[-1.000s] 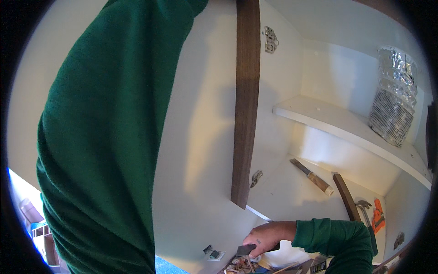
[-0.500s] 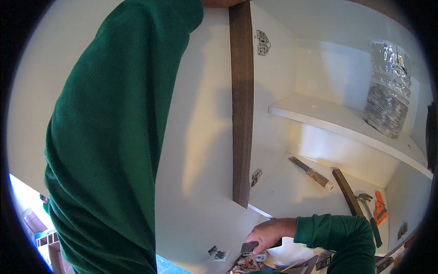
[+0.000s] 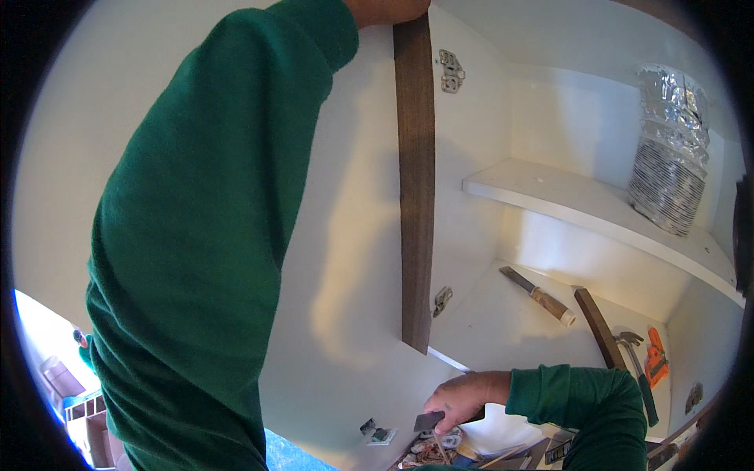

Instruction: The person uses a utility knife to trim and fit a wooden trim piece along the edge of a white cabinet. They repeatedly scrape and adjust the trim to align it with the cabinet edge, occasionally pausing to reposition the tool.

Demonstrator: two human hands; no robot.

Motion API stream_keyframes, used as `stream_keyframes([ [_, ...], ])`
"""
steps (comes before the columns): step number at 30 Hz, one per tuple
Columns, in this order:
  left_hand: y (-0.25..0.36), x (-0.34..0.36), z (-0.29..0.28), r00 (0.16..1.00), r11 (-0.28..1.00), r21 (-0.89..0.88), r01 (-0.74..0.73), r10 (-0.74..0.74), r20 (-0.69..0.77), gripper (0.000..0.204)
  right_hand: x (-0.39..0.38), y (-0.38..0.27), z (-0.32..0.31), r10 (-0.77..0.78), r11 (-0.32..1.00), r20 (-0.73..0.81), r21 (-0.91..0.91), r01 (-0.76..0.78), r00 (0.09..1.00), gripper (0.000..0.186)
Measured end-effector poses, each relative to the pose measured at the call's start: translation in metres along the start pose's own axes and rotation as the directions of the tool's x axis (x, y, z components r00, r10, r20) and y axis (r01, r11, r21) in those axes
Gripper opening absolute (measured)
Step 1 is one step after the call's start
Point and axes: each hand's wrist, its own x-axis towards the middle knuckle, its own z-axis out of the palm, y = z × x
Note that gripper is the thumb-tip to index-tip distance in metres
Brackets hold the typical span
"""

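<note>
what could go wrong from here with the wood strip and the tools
The dark wood strip has the left hand at its top but no hand at its lower end, so that end might shift. The hammer appears close to the right sleeve, so a bump could move it. The wooden-handled tool lies with its blade bare and might nick a reaching hand.

Your left sleeve (image 3: 196, 220) is dark green, of soft, matte cloth, cut broad and loose, with deep slanting creases toward its lower part and a narrower cuff (image 3: 334, 35) round the wrist. Your right sleeve (image 3: 585, 400) is the same plain green, bunched into rounded folds along the forearm. Your left hand (image 3: 389, 9), partly cut off by the upper edge, and your right hand (image 3: 462, 399) are bare, the right bearing a small dark mark (image 3: 448, 406).
</note>
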Motion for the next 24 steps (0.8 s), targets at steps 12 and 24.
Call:
stream_keyframes([
  [12, 0.041, -0.024, -0.005, 0.956, 0.889, 0.354, -0.289, 0.248, 0.156, 0.025, -0.006, -0.004, -0.003, -0.013, 1.0, 0.001, -0.023, 0.013, 1.0, 0.05],
  [24, 0.064, -0.03, 0.022, 0.982, 0.902, 0.389, -0.187, 0.181, 0.052, 0.022, -0.013, 0.002, 0.007, 0.071, 0.997, -0.063, 0.001, -0.071, 0.996, 0.047],
])
